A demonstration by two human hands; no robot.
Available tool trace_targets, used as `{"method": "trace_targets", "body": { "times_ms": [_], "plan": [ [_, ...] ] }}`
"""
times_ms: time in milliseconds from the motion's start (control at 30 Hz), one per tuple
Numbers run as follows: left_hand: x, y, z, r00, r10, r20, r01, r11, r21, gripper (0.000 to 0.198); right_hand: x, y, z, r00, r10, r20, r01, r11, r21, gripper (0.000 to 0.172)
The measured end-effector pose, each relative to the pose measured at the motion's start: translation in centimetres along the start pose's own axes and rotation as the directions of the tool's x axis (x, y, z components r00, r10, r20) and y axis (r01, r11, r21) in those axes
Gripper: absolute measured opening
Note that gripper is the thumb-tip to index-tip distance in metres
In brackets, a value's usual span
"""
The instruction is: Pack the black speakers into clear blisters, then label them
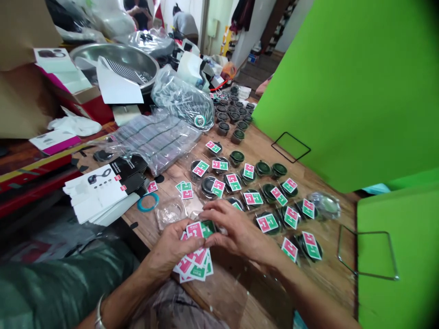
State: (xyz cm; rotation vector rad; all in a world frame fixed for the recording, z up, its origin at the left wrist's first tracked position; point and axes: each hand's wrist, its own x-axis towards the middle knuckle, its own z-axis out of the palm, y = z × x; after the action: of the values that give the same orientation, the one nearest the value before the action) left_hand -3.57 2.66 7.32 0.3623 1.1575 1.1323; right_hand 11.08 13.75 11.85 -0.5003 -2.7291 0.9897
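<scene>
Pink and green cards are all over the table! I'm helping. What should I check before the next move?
Left hand holds the pink-and-green cards: ok.
Right hand touches those cards: ok.
Cards squared into a neat stack: not ok, they fan out.
Every round dark-lidded pack has a card: not ok, several further back have none.
Cards stuck down on the packs: cannot tell.
Blue ring apart from the hands: ok.

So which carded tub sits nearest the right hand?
The dark-lidded tub just beyond the right hand, its card partly hidden by the fingers; the others stand farther off.
</scene>
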Motion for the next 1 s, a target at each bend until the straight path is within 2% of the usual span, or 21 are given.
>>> {"method": "trace_targets", "body": {
  "times_ms": [100, 200, 333, 433, 533, 600, 667, 733, 833, 933, 1000],
  "plan": [
    [0.4, 0.5, -0.2, 0.999, -0.015, 0.039, 0.016, 0.999, -0.029, 0.033, 0.1, -0.1, -0.1, 0.994, -0.059, 0.089, 0.063, 0.997, -0.05, 0.034],
    [0.4, 0.8, -0.6, 0.998, -0.018, 0.063, 0.021, 0.998, -0.051, 0.033, 0.0, 0.4, 0.3, 0.998, -0.035, 0.057, 0.035, 0.999, 0.008, 0.028],
    [0.2, 1.1, -0.6, 0.995, -0.041, 0.094, 0.043, 0.999, -0.021, 0.037, -0.1, 1.4, 0.8, 0.993, 0.104, -0.061, -0.095, 0.987, 0.127, 0.018],
    [0.4, 1.4, -0.4, 0.996, -0.017, 0.091, 0.017, 1.0, -0.003, 0.037, 0.1, 1.8, 0.9, 0.954, 0.259, -0.149, -0.205, 0.93, 0.304, 0.017],
    [0.7, 1.7, -0.3, 0.996, 0.013, 0.089, -0.01, 1.0, -0.027, 0.036, 0.2, 1.6, 0.8, 0.913, 0.372, -0.165, -0.264, 0.85, 0.456, 0.017],
    [0.8, 1.8, -0.3, 0.997, 0.012, 0.077, -0.006, 0.997, -0.07, 0.035, 0.1, 1.1, 0.6, 0.928, 0.297, -0.226, -0.188, 0.896, 0.403, 0.016],
    [0.8, 1.7, -0.4, 0.998, 0.013, 0.063, -0.006, 0.993, -0.114, 0.035, -0.1, 0.5, 0.5, 0.955, 0.126, -0.269, -0.063, 0.971, 0.231, 0.021],
    [0.7, 1.5, -0.4, 0.998, 0.009, 0.058, -0.001, 0.99, -0.143, 0.035, -0.4, -0.1, 0.5, 0.979, -0.008, -0.205, 0.016, 0.999, 0.036, 0.029],
    [0.3, 1.2, -0.6, 0.997, 0.007, 0.071, 0.003, 0.991, -0.133, 0.033, -0.8, -0.7, 0.7, 0.996, -0.016, -0.085, 0.009, 0.997, -0.077, 0.038],
    [-0.2, 0.9, -0.8, 0.992, 0.034, 0.119, -0.023, 0.995, -0.096, 0.029, -1.0, -1.1, 1.0, 0.999, 0.023, -0.045, -0.022, 1.0, 0.016, 0.037],
    [-0.3, 0.9, -0.9, 0.992, 0.037, 0.124, -0.026, 0.995, -0.094, 0.03, -1.1, -1.3, 1.2, 0.999, 0.029, -0.032, -0.027, 0.997, 0.067, 0.03]
  ]
}}
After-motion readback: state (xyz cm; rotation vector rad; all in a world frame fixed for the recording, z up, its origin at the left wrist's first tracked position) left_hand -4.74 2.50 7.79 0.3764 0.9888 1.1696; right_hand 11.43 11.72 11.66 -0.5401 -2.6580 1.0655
